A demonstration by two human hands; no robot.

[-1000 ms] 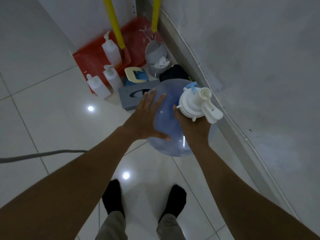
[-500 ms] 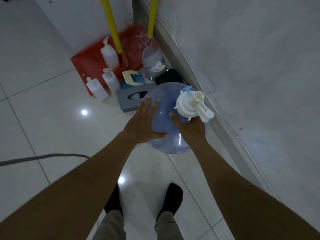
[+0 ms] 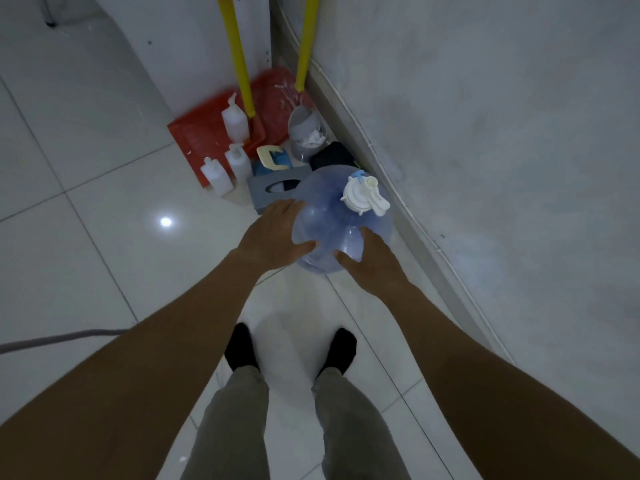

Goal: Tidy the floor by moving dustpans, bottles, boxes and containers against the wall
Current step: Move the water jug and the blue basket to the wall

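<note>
Open floor [image 3: 104,202] lies left; grey box [image 3: 270,192], water jug [image 3: 332,220] and wall [image 3: 485,168] block the right.

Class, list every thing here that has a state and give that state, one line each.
water jug, upright on the floor
pump cap, fitted on the jug
left hand, open, flat against the jug
right hand, open, fingers touching the jug
grey container, open-topped, white paper inside
tissue box, lying flat, opening upward
pump bottles, upright
</note>
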